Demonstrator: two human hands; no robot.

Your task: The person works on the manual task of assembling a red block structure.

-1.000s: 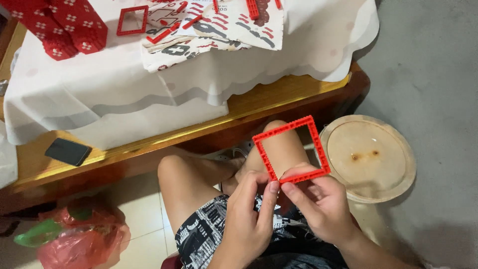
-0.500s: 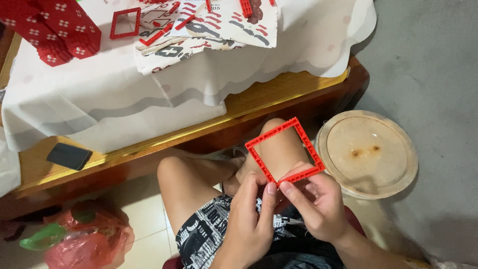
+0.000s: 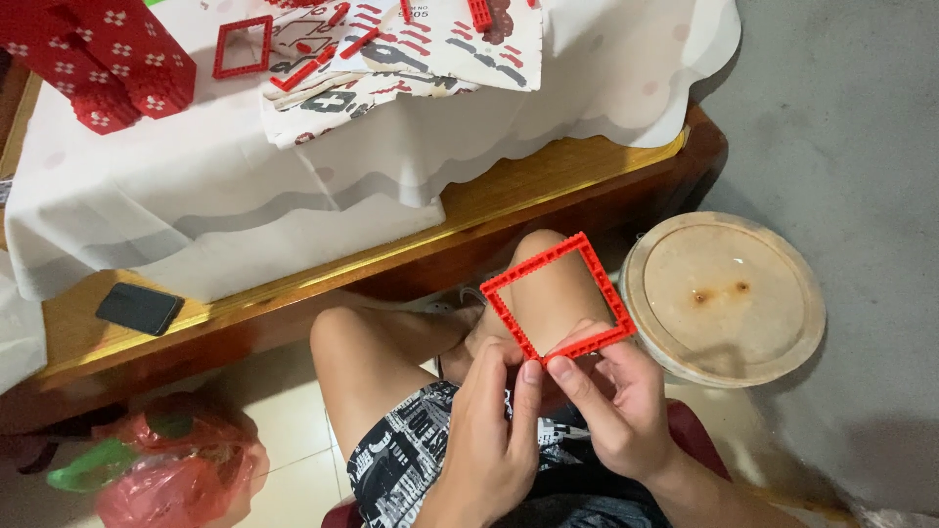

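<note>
A square red frame (image 3: 540, 262) built of thin studded plastic beams is held up over my knees. My left hand (image 3: 499, 435) pinches its lower corner with thumb and forefinger. My right hand (image 3: 621, 401) grips the lower right side of the same frame. On the white cloth of the table (image 3: 196, 196) at the back lie a second, smaller red frame (image 3: 242, 45), loose red beams on printed paper sheets (image 3: 411, 49), and a red block structure with white marks (image 3: 108, 59).
A black phone (image 3: 140, 308) lies on the wooden table edge at left. A round pale stool top (image 3: 729, 293) stands to the right of my knee. A red plastic bag (image 3: 181, 474) sits on the floor at lower left. Grey floor lies at right.
The frame has tilted slightly and my hands have shifted a little along its lower edge; the view moved slightly. Both hands keep hold of it.
</note>
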